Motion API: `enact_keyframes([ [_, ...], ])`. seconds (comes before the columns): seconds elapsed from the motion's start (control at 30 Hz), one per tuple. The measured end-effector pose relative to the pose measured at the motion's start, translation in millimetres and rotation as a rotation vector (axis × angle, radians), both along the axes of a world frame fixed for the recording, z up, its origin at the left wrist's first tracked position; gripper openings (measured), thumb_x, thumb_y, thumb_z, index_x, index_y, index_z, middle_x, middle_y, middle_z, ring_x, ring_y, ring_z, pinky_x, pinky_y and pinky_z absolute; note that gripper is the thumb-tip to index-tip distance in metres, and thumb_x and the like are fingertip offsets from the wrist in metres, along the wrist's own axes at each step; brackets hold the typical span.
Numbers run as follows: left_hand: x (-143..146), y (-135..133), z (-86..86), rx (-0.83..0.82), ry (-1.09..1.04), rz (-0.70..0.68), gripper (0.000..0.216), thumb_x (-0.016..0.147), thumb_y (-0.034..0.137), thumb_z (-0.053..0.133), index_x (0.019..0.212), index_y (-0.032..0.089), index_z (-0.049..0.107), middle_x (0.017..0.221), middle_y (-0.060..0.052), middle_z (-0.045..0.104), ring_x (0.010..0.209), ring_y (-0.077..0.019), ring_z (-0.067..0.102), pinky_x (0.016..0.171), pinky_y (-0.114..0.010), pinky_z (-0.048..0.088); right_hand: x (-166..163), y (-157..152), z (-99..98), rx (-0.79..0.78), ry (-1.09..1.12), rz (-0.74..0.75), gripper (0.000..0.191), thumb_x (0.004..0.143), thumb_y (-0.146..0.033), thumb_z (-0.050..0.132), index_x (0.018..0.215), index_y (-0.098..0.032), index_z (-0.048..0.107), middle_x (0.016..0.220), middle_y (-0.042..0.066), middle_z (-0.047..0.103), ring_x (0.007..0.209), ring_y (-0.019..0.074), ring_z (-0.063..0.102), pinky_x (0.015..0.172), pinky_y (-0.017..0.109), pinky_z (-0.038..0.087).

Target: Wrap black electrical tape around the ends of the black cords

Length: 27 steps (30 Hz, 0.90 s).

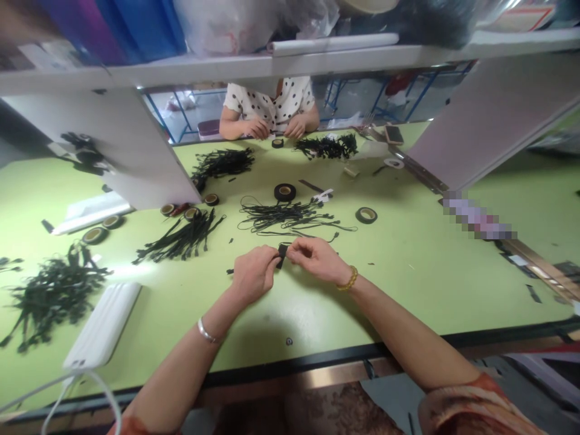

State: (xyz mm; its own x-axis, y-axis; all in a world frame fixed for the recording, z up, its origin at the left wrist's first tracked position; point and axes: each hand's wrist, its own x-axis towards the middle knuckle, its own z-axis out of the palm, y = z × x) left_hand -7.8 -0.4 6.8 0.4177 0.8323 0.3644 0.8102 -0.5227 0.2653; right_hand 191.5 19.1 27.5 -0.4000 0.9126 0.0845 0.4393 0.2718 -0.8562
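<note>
My left hand [254,270] is closed in a pinch at the middle of the green table, and a short black cable end [229,272] sticks out on its left side. Between both hands hangs a small piece of black tape [283,254]. The fingertips of my right hand [317,258] are pinched at the tape's right edge. Just beyond my hands lies a loose bundle of thin black cables [285,215] with small connectors. Two rolls of black tape, a near one [366,215] and a far one [285,192], lie around this bundle.
Black cable piles lie left [58,290], centre left [183,237] and far [225,162]. A white power strip [104,326] sits at the left front. Across the table, a person in a dotted shirt [272,109] works by hand. A loaded shelf [190,67] crosses overhead between white panels.
</note>
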Motion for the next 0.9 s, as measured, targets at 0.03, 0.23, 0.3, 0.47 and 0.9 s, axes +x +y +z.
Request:
enact_keyframes([
  [0.03, -1, 1, -1.2, 0.048, 0.002, -0.018, 0.020, 0.095, 0.024, 0.042, 0.092, 0.019, 0.061, 0.080, -0.004, 0.066, 0.074, -0.0170, 0.057, 0.064, -0.029, 0.038, 1, 1, 0.9, -0.092, 0.028, 0.014, 0.025, 0.087, -0.035, 0.058, 0.073, -0.016, 0.063, 0.062, 0.000, 0.058, 0.054, 0.0106, 0.044, 0.055, 0.026, 0.034],
  [0.23, -1, 1, -9.9, 0.211, 0.015, -0.077, 0.021, 0.093, 0.016, 0.040, 0.089, 0.018, 0.060, 0.074, -0.004, 0.063, 0.071, -0.0156, 0.054, 0.060, -0.027, 0.035, 6, 6, -0.8, -0.344, 0.227, 0.055, 0.033, 0.078, -0.049, 0.066, 0.078, -0.016, 0.060, 0.061, -0.004, 0.049, 0.052, 0.0086, 0.040, 0.052, 0.024, 0.032],
  [0.3, -1, 0, -11.4, 0.219, 0.022, -0.062, 0.021, 0.094, 0.017, 0.040, 0.088, 0.018, 0.060, 0.073, -0.004, 0.063, 0.069, -0.0150, 0.054, 0.057, -0.027, 0.032, 6, 6, -1.8, -0.310, 0.228, 0.097, 0.032, 0.079, -0.047, 0.066, 0.080, -0.016, 0.060, 0.062, -0.004, 0.049, 0.053, 0.0089, 0.040, 0.052, 0.024, 0.032],
  [0.47, 0, -2, -8.1, 0.119, 0.067, -0.002, 0.025, 0.095, 0.020, 0.037, 0.085, 0.019, 0.059, 0.072, -0.003, 0.063, 0.063, -0.0138, 0.053, 0.053, -0.027, 0.026, 1, 2, -5.5, 0.232, 0.035, 0.081, 0.013, 0.088, -0.024, 0.054, 0.078, -0.017, 0.058, 0.070, 0.002, 0.059, 0.063, 0.0140, 0.047, 0.060, 0.029, 0.039],
  [0.9, -7, 1, 5.7, 0.008, -0.065, -0.040, 0.021, 0.093, 0.030, 0.044, 0.083, 0.019, 0.060, 0.068, 0.000, 0.063, 0.058, -0.0111, 0.053, 0.055, -0.024, 0.031, -1, 3, -10.4, 0.496, 0.146, 0.062, 0.013, 0.093, -0.024, 0.053, 0.084, -0.019, 0.061, 0.074, 0.003, 0.065, 0.068, 0.0159, 0.057, 0.066, 0.031, 0.046],
])
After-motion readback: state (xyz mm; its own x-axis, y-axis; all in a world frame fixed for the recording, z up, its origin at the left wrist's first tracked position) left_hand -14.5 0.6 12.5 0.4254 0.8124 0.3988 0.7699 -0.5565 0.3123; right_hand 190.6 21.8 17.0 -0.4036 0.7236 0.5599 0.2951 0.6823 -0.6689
